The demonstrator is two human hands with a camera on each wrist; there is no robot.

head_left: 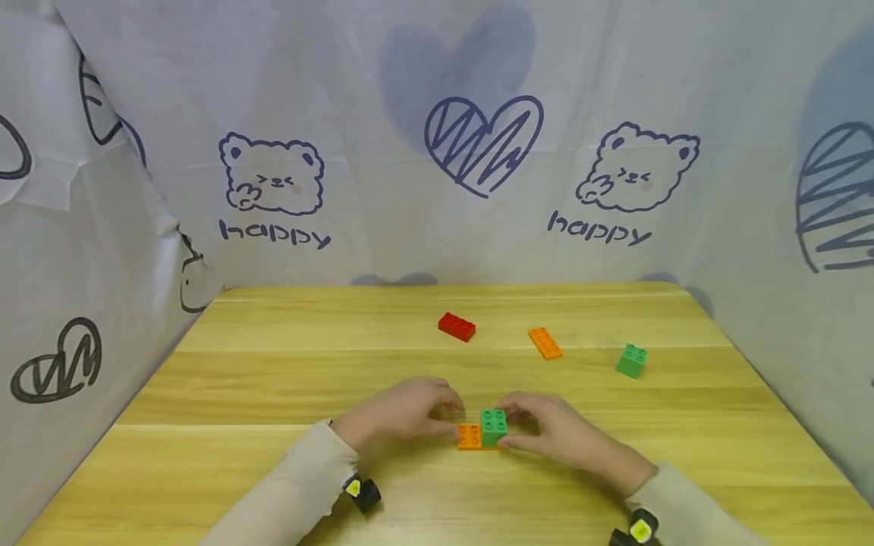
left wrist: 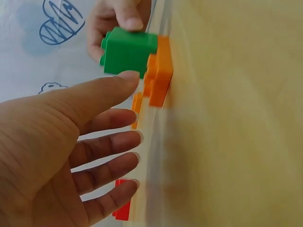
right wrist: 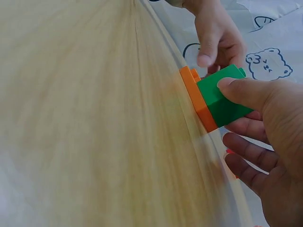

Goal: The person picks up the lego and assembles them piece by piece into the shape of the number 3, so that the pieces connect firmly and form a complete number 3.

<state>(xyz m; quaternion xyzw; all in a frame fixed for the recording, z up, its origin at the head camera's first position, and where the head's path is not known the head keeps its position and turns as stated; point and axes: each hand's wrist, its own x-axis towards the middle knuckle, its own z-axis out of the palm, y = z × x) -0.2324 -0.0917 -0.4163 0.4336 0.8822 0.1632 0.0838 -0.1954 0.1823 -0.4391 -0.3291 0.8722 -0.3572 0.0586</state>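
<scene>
A green building block (head_left: 494, 428) sits on the right half of a flat orange building block (head_left: 469, 437), which rests on the table. My right hand (head_left: 556, 432) pinches the green block, its thumb on the near side, as the right wrist view shows with the thumb flat against the green block (right wrist: 227, 101). To the left, my left hand (head_left: 413, 409) has its fingers spread and loosely bent, holding nothing. In the left wrist view the left thumb tip overlaps the green block's lower edge, close to the orange block's bare studs (left wrist: 150, 78).
Farther back on the wooden table (head_left: 273, 394) lie a red block (head_left: 457, 327), a second flat orange block (head_left: 545, 343) and a second green block (head_left: 631, 361). White cloth (head_left: 382, 220) with printed bears and hearts stands behind the table and along both sides.
</scene>
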